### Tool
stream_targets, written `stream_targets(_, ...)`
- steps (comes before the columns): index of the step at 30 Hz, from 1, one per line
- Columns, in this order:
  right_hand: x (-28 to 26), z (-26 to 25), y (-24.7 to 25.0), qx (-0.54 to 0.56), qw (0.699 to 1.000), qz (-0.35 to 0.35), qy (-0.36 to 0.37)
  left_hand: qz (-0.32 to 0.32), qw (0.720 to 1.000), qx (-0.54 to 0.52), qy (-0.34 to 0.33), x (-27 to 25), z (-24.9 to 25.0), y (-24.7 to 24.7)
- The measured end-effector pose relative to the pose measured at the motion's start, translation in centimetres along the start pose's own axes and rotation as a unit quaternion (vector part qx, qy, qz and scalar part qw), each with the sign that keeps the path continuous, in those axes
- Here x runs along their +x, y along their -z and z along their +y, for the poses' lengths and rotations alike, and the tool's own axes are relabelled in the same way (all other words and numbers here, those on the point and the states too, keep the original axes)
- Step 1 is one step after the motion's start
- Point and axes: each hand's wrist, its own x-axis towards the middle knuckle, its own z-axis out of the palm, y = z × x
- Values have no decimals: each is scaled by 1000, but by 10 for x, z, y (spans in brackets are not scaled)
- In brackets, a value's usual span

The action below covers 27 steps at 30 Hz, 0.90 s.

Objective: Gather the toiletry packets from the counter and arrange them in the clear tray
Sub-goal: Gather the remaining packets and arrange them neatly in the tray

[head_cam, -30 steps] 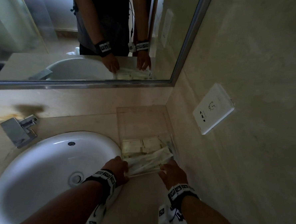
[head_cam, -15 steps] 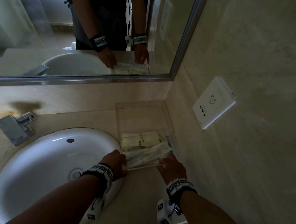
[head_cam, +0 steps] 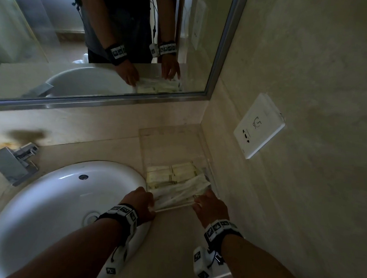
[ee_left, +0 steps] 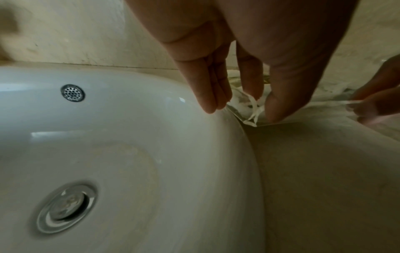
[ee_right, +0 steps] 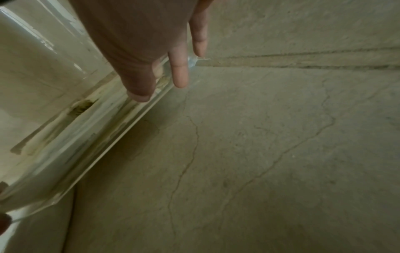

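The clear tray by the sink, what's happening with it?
A person is tidying toiletry packets into the clear tray, which sits in the counter corner beside the white sink. The left hand pinches the packets' near end, and the right hand steadies the other end at the tray's front edge. More packets already lie behind.

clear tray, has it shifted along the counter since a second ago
No. The clear plastic tray sits tucked in the corner beside the round white sink in each head view; only the camera framing shifts slightly.
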Motion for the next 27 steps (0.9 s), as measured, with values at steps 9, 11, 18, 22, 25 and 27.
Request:
stream_targets(9, 13, -7, 6, 36, 999, -2, 8, 18, 1000, -8, 0, 1, 0, 10)
stream_targets(11, 10, -10, 15, 74, 995, -13, 61, 19, 1000, -8, 3, 1, 0, 12)
stream_targets(18, 22, -15, 25, 2, 1000, -25, 9, 25, 1000, -12, 8, 8, -4, 17)
stream_targets(22, 28, -13, 22, -3, 998, -45, 34, 18, 1000, -13, 10, 12, -4, 22)
stream_targets(25, 31, -14, 24, 16, 998, -48, 34, 19, 1000, -11, 15, 14, -6, 25)
stream_targets(27, 34, -15, 21, 20, 998, -55, 38, 23, 1000, -6, 17, 16, -6, 27)
